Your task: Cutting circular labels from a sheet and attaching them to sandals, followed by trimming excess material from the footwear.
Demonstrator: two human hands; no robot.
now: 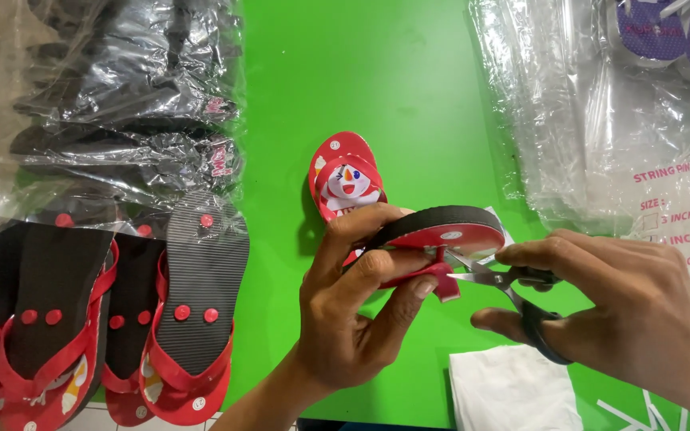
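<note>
My left hand [358,295] grips a small red flip-flop [441,230] with a black sole, tilted on its side above the green table [377,80]. My thumb presses on its red strap [433,279]. My right hand [608,303] holds black-handled scissors [513,291], whose blades meet the strap near the sole. A matching red flip-flop [345,175] with a cartoon print lies flat on the table just behind my left hand.
Several red and black flip-flops [121,311] lie sole-up at the lower left. Bagged dark sandals [129,96] are stacked at the upper left. Clear plastic bags [600,128] pile at the right. A white cloth [513,391] lies near the front edge.
</note>
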